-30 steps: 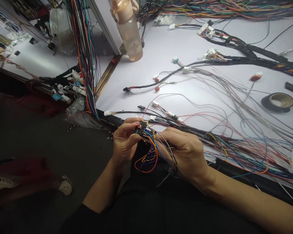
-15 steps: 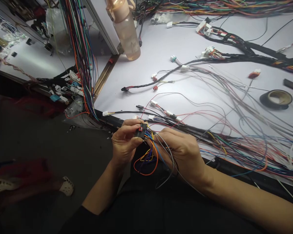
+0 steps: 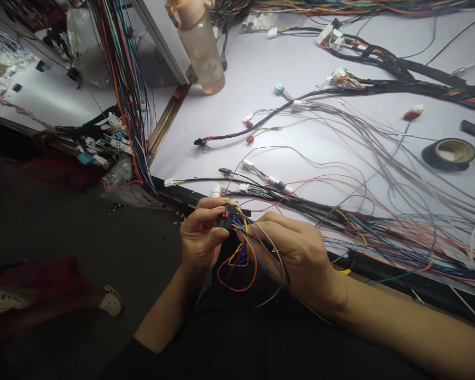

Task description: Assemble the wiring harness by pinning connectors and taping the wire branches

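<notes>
A black connector [image 3: 226,217] with a small red part is pinched between the thumb and fingers of my left hand [image 3: 201,235]. Yellow, blue, orange and grey wires [image 3: 255,256] come out of its right side and loop down. Close beside it on the right, my right hand [image 3: 296,248] has its fingers closed around some of these wires; its fingertips are partly hidden. Just behind both hands, a dark harness [image 3: 312,206] with white connectors runs along the table's near edge.
A bottle [image 3: 201,53] stands at the table's [image 3: 237,105] back left. Black tape [image 3: 448,154] lies at the right, with taped harnesses [image 3: 380,87] behind it. Hanging wires [image 3: 121,95] are at the left. On the floor side, a person's foot in a white shoe [image 3: 111,301] shows.
The view has shifted slightly. The connector is still in my left hand, tilted a little differently, and a small black piece now shows between my hands.
</notes>
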The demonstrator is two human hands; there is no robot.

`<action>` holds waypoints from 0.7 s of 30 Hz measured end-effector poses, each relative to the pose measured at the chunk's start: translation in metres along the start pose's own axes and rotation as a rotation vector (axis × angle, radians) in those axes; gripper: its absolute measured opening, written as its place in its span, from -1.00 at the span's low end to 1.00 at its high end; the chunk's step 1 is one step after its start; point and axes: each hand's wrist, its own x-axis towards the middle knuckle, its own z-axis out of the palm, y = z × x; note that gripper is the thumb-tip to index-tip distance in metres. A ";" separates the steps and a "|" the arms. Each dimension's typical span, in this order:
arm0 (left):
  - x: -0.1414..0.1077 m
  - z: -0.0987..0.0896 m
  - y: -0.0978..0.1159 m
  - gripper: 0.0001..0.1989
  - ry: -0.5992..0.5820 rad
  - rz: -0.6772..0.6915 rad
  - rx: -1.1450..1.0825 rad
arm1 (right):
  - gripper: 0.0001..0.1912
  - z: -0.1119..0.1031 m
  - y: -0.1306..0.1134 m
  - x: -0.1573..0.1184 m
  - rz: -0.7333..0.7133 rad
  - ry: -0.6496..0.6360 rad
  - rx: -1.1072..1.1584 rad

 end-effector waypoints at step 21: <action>-0.003 0.003 0.002 -0.76 0.033 -0.078 0.030 | -0.75 -0.004 -0.001 0.001 -0.012 -0.026 -0.059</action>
